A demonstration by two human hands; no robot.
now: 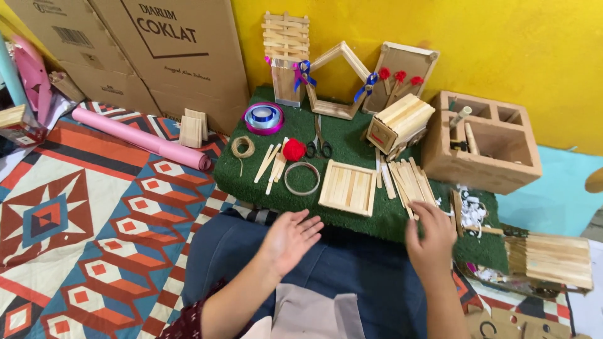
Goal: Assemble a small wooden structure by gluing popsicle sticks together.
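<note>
I am seeing my left hand (290,238) hovering open and empty above my lap; my right hand (430,235) is reaching, fingers loosely curled, onto the loose pale wooden craft sticks (411,182) lying on the green turf mat (352,135); whether it is gripping one I cannot tell; a flat square stick panel (347,187) is lying finished just beside them; open room is lying along the mat's near edge.

The left hand (290,238) hovers open, palm up, over the lap by the green mat's (251,176) near edge. The right hand (431,233) rests its fingers on loose wooden sticks (411,182) at that edge, just beside a flat stick panel (347,187) and a wooden ring (302,178).
</note>
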